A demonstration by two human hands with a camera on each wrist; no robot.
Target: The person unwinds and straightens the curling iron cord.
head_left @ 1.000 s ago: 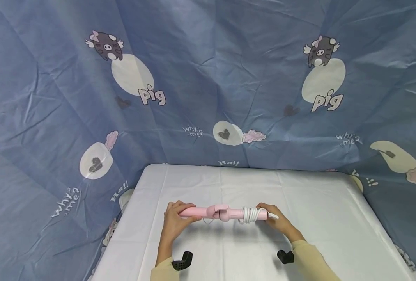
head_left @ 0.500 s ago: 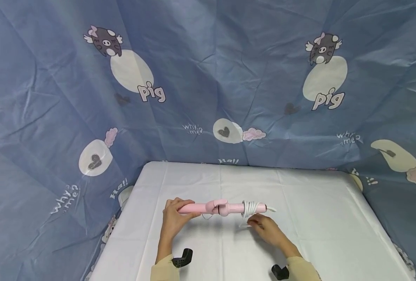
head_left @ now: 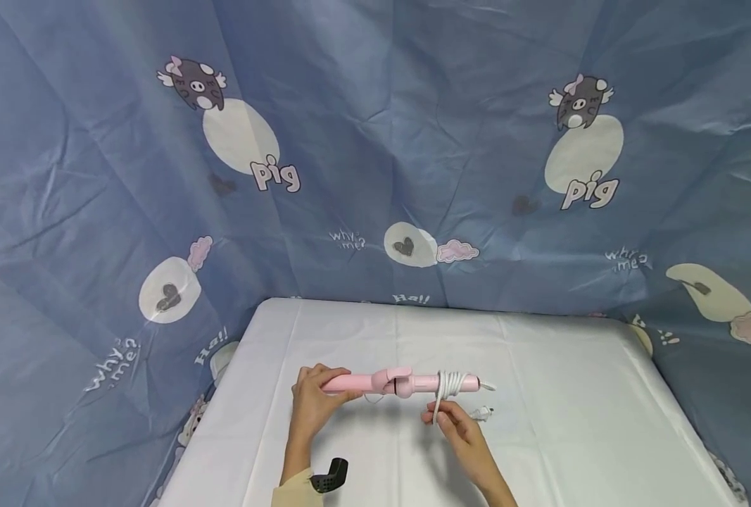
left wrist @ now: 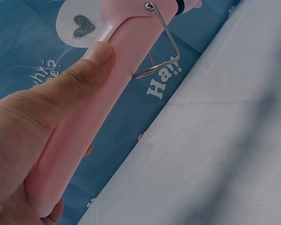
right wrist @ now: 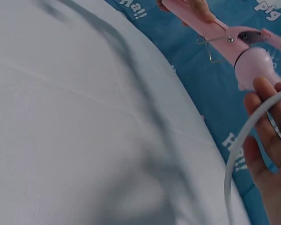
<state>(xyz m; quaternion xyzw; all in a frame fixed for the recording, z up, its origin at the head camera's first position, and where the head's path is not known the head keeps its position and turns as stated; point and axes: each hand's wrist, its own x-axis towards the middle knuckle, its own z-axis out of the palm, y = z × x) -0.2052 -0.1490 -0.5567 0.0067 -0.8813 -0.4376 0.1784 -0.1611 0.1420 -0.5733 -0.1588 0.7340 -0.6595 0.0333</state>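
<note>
A pink curling iron point(head_left: 426, 383) is held level above the white table in the head view. My left hand point(head_left: 317, 398) grips its barrel, the thumb along the pink surface point(left wrist: 91, 110) in the left wrist view. White cord point(head_left: 451, 384) is wound round the handle. Below these coils is my right hand point(head_left: 460, 429), with a cord strand running down across its fingers. In the right wrist view those fingers point(right wrist: 267, 117) are nearly straight, the thumb apart from the cord. A white plug point(head_left: 481, 413) shows just right of that hand; what supports it I cannot tell.
The white-covered table point(head_left: 578, 408) spreads beneath both hands. Blue printed cloth point(head_left: 350, 176) hangs behind and at the sides. A thin wire stand point(left wrist: 166, 51) sticks out from the iron. A black wrist device point(head_left: 329, 475) sits at the left sleeve.
My right hand has left the handle end and moved left and down, drawing a strand off the coils. The plug has come into view. My left hand keeps its grip.
</note>
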